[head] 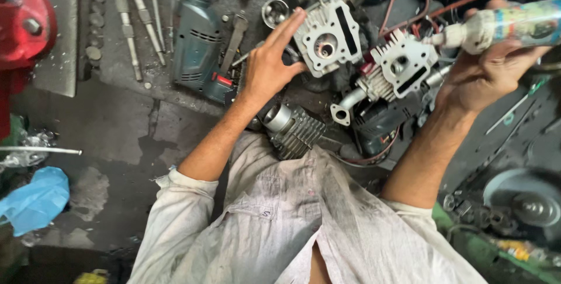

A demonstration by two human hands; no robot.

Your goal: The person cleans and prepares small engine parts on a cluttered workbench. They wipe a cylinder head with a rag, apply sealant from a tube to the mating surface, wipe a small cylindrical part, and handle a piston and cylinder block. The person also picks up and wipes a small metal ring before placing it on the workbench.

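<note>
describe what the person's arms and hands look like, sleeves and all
Both forearms are bare; the left hand and right hand wear no gloves, rings or watch that show. The sleeves of a pale, off-white shirt are rolled up near the elbows. The cloth is creased and smeared with dark grease, with a small handwritten mark on the chest.

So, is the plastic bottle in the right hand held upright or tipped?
Tipped. The bottle lies almost sideways in the right hand, its nozzle pointing left toward a finned cylinder head.
</note>
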